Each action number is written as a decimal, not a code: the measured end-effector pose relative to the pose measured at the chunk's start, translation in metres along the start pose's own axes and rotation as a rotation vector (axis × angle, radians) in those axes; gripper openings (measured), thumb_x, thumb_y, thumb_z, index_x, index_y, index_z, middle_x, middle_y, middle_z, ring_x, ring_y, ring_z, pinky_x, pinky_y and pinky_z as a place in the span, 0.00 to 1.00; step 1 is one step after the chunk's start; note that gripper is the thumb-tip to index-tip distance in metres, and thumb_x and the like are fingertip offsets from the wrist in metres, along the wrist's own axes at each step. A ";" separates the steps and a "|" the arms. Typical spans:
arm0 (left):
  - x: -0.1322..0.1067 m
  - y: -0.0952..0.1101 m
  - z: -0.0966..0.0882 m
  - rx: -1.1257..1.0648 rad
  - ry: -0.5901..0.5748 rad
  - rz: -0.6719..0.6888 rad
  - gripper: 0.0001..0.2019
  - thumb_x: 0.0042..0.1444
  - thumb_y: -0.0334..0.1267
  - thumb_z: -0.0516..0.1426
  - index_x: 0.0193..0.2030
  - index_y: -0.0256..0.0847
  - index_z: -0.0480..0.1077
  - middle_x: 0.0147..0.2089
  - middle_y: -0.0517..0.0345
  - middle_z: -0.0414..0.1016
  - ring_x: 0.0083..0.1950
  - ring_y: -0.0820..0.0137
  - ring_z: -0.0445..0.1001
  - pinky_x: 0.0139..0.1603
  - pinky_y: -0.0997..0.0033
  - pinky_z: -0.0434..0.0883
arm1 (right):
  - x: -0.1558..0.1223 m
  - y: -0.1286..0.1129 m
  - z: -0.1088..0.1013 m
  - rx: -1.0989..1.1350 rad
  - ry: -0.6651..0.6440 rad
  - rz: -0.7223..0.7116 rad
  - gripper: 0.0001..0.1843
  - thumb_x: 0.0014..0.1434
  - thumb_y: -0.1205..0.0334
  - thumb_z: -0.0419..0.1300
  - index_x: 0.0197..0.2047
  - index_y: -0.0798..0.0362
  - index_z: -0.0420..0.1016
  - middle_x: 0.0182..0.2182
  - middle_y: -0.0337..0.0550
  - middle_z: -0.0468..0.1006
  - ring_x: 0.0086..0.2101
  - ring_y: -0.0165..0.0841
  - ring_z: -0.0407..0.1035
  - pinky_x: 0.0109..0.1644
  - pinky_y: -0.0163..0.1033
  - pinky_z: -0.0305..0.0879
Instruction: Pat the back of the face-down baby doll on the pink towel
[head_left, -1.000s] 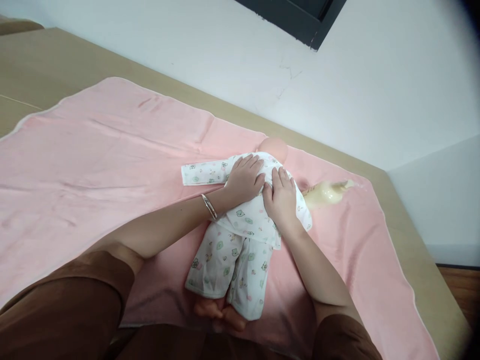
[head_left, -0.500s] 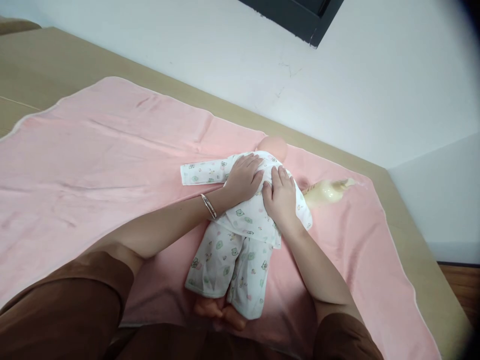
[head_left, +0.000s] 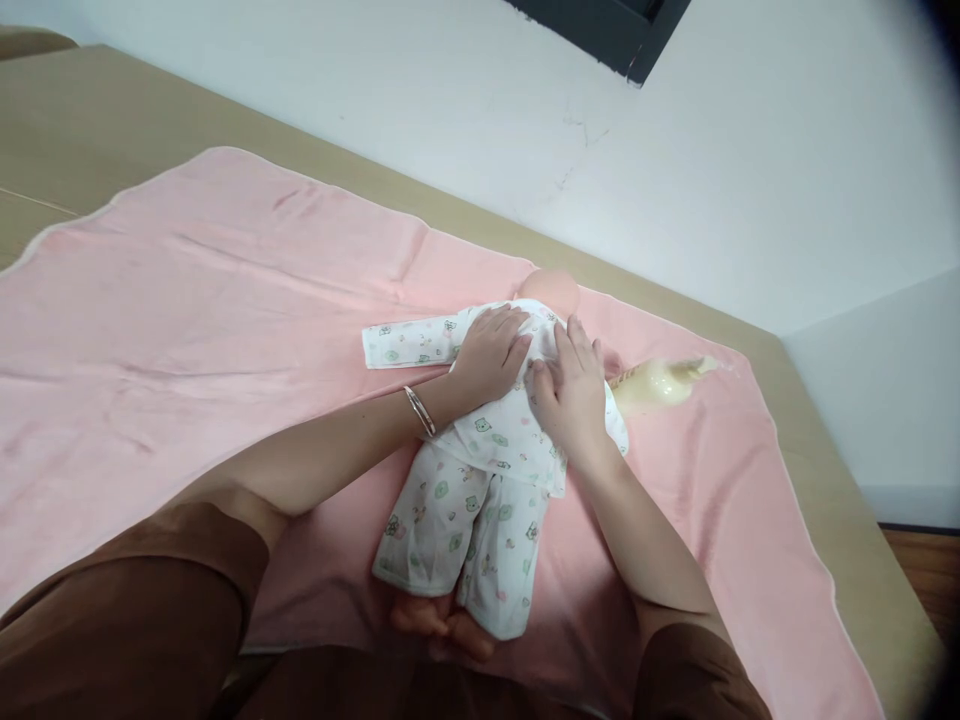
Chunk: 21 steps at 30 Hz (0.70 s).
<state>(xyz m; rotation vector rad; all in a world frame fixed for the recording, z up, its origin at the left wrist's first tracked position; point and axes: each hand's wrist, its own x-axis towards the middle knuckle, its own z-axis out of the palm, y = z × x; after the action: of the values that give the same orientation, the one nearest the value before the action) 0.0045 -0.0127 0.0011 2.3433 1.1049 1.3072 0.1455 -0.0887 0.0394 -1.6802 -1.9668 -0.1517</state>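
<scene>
A baby doll [head_left: 495,440] in a white printed top and trousers lies on a pink blanket [head_left: 300,260], its bald head [head_left: 550,290] pointing away from me and its feet [head_left: 442,625] near my body. Its face does not show. On the left side of the doll's upper body rests my left hand [head_left: 491,355], fingers stretched out, a silver bangle [head_left: 419,411] on the wrist. Over the right side of the upper body is my right hand [head_left: 571,390], fingers extended and nothing held; whether its palm touches the cloth I cannot tell.
A shiny pale-yellow bottle-like object [head_left: 660,382] lies on the blanket right of the doll. Under the blanket is a wooden table [head_left: 832,440], with a white wall [head_left: 420,120] along its far side. A dark frame [head_left: 622,40] shows on the wall.
My right hand has shifted slightly up and to the right over the doll's top, its fingers appearing a little raised. My left hand stays in place. The view has tilted a little.
</scene>
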 end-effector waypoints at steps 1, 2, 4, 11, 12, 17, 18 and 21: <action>0.000 0.000 0.000 -0.002 -0.002 -0.002 0.24 0.71 0.44 0.40 0.61 0.32 0.67 0.62 0.41 0.73 0.67 0.56 0.67 0.70 0.49 0.63 | 0.000 0.000 0.000 0.001 0.005 -0.007 0.29 0.68 0.57 0.48 0.69 0.57 0.58 0.70 0.61 0.58 0.71 0.45 0.49 0.73 0.65 0.41; 0.000 0.001 -0.001 -0.006 -0.004 -0.003 0.24 0.71 0.44 0.40 0.60 0.32 0.67 0.61 0.41 0.73 0.66 0.56 0.67 0.70 0.50 0.63 | -0.001 0.000 0.000 0.000 0.008 -0.013 0.29 0.68 0.57 0.48 0.69 0.57 0.59 0.70 0.61 0.58 0.71 0.45 0.49 0.73 0.65 0.42; 0.000 0.001 -0.001 -0.013 -0.005 -0.005 0.23 0.71 0.43 0.40 0.60 0.32 0.67 0.61 0.41 0.73 0.66 0.57 0.68 0.70 0.50 0.63 | -0.001 0.000 -0.001 0.001 0.011 -0.015 0.29 0.67 0.57 0.48 0.69 0.55 0.59 0.71 0.59 0.58 0.71 0.46 0.50 0.73 0.67 0.42; 0.000 0.000 -0.001 -0.020 -0.009 0.000 0.23 0.72 0.45 0.40 0.60 0.34 0.67 0.61 0.42 0.73 0.67 0.57 0.67 0.69 0.50 0.63 | 0.002 -0.001 -0.006 0.029 0.004 0.053 0.30 0.68 0.56 0.47 0.71 0.56 0.55 0.72 0.60 0.54 0.72 0.45 0.45 0.73 0.66 0.41; 0.000 0.000 -0.001 -0.022 -0.005 0.002 0.23 0.72 0.45 0.39 0.60 0.35 0.66 0.61 0.42 0.73 0.66 0.57 0.68 0.69 0.50 0.63 | 0.002 -0.001 -0.004 0.033 -0.015 0.055 0.31 0.68 0.56 0.47 0.71 0.57 0.54 0.72 0.60 0.53 0.73 0.46 0.44 0.74 0.65 0.41; 0.000 -0.003 0.002 -0.017 0.011 0.021 0.26 0.72 0.47 0.36 0.58 0.35 0.67 0.59 0.41 0.74 0.65 0.58 0.69 0.68 0.50 0.64 | 0.002 -0.002 0.006 0.062 -0.231 0.052 0.30 0.69 0.58 0.46 0.71 0.59 0.57 0.73 0.60 0.52 0.73 0.48 0.42 0.74 0.66 0.40; 0.000 -0.004 0.002 -0.012 0.009 0.022 0.26 0.72 0.47 0.36 0.58 0.35 0.67 0.59 0.41 0.74 0.65 0.58 0.69 0.69 0.50 0.64 | 0.002 -0.003 0.005 0.074 -0.230 0.054 0.29 0.69 0.58 0.46 0.70 0.58 0.59 0.73 0.59 0.52 0.73 0.47 0.43 0.74 0.65 0.40; 0.000 -0.004 0.002 -0.007 0.001 0.014 0.26 0.72 0.46 0.36 0.59 0.34 0.67 0.60 0.40 0.74 0.65 0.57 0.69 0.68 0.50 0.64 | 0.001 -0.003 0.000 0.103 -0.101 0.050 0.27 0.68 0.58 0.48 0.67 0.55 0.63 0.72 0.57 0.54 0.73 0.45 0.45 0.74 0.64 0.43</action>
<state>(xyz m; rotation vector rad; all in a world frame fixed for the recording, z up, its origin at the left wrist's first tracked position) 0.0040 -0.0097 -0.0016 2.3499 1.0838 1.3153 0.1431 -0.0884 0.0410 -1.6978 -1.9680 0.0533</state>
